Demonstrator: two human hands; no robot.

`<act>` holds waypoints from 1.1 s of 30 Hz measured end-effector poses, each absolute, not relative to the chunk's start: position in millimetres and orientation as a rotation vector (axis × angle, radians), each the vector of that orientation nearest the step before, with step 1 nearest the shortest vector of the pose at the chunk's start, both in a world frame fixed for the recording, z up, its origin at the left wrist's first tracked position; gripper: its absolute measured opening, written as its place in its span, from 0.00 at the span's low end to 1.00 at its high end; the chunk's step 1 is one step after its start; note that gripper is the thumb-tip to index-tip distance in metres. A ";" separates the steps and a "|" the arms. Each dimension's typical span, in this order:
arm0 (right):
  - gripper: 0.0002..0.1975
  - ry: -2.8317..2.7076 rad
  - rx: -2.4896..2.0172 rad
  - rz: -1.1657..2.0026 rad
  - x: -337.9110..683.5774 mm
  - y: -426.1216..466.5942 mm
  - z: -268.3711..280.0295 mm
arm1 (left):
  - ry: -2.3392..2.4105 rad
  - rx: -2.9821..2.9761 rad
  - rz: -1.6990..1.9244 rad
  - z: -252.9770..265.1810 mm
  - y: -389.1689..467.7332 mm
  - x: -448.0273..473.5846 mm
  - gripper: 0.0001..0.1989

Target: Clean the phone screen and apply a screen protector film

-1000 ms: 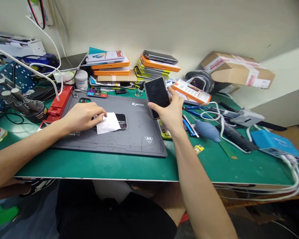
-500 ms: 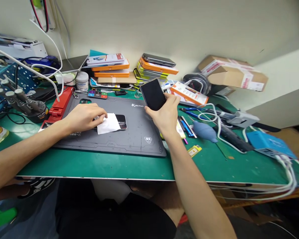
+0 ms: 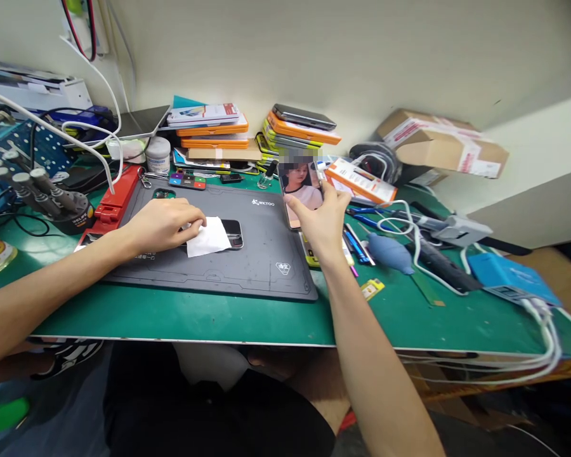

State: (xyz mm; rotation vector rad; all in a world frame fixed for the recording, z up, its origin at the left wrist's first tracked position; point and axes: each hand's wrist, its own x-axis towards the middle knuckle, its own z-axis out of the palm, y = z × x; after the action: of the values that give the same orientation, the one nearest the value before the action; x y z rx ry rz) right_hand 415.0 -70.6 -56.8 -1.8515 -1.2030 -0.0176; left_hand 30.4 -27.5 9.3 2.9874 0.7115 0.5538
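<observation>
My right hand (image 3: 321, 219) grips a smartphone (image 3: 301, 197) by its lower sides, thumb on the left edge, above the right rim of the grey work mat (image 3: 247, 266). The phone's screen is lit and shows a picture of a person. My left hand (image 3: 169, 223) rests on the mat with curled fingers, pinching a white tissue (image 3: 208, 238). Under the tissue lies a second phone (image 3: 235, 233); its right end shows, and the rest is covered by tissue and hand.
Behind the mat stand stacks of orange boxes (image 3: 214, 143). On the right lie a blue air blower (image 3: 391, 252), pens (image 3: 356, 244), cables and a blue charger box (image 3: 516, 276). A red tool (image 3: 114, 206) and a screwdriver holder (image 3: 71, 216) stand left.
The screen of the phone in my right hand has gone from dark to lit. That phone has shifted slightly right and is held more upright. My left hand stays put.
</observation>
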 end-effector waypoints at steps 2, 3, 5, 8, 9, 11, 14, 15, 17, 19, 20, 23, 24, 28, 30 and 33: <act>0.50 -1.221 -1.830 -0.041 416.4 -70.9 -56.0 | 0.705 2.987 0.556 9.0 -27.6 30.0 0.22; 0.47 -1.233 -1.819 -0.055 416.6 -71.3 -55.4 | 0.701 2.987 0.560 8.9 -27.7 29.8 0.22; 0.36 -1.246 -1.791 -0.069 415.9 -72.3 -53.6 | 0.696 2.989 0.561 8.7 -27.8 29.7 0.21; 0.24 -1.231 -1.758 -0.045 412.9 -73.7 -49.9 | 0.700 2.994 0.560 8.7 -27.9 30.0 0.21; 0.23 -1.225 -1.752 -0.032 411.6 -74.0 -48.6 | 0.700 2.998 0.555 8.8 -27.9 30.3 0.21; 0.23 -1.228 -1.751 -0.010 408.9 -74.7 -46.3 | 0.701 3.010 0.550 9.2 -27.9 30.8 0.21; 0.24 -1.241 -1.773 -0.014 405.8 -75.3 -44.7 | 0.694 3.023 0.544 9.7 -27.9 31.2 0.21; 0.24 -1.243 -1.783 -0.023 405.4 -75.3 -44.8 | 0.691 3.024 0.548 9.7 -27.9 31.3 0.21; 0.25 -1.244 -1.794 -0.039 405.6 -75.3 -45.6 | 0.680 3.021 0.554 9.6 -27.7 31.2 0.21; 0.26 -1.262 -1.793 -0.037 407.0 -75.0 -47.2 | 0.672 3.018 0.563 9.2 -27.4 31.1 0.21; 0.28 -1.279 -1.794 -0.034 408.0 -74.9 -48.3 | 0.672 3.016 0.565 9.0 -27.3 31.1 0.21; 0.42 -1.339 -1.815 -0.049 411.0 -74.7 -52.1 | 0.674 3.013 0.565 8.8 -27.3 31.2 0.21; 0.47 -1.359 -1.826 -0.066 411.9 -74.8 -53.5 | 0.675 3.013 0.561 8.9 -27.3 31.2 0.21; 0.58 -1.408 -1.856 -0.123 413.4 -75.3 -58.1 | 0.687 3.020 0.548 9.1 -27.4 30.6 0.21; 0.57 -1.398 -1.877 -0.117 412.5 -75.6 -58.6 | 0.682 3.029 0.546 9.2 -27.4 30.4 0.21; 0.56 -1.349 -1.904 -0.108 410.7 -75.8 -56.1 | 0.680 3.037 0.549 9.6 -27.8 30.5 0.21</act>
State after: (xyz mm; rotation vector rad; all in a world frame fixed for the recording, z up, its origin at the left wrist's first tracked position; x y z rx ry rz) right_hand 410.7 -75.8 -56.1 -1.9044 -1.3487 -0.1079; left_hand 30.5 -27.8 9.6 3.0367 0.6797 0.5492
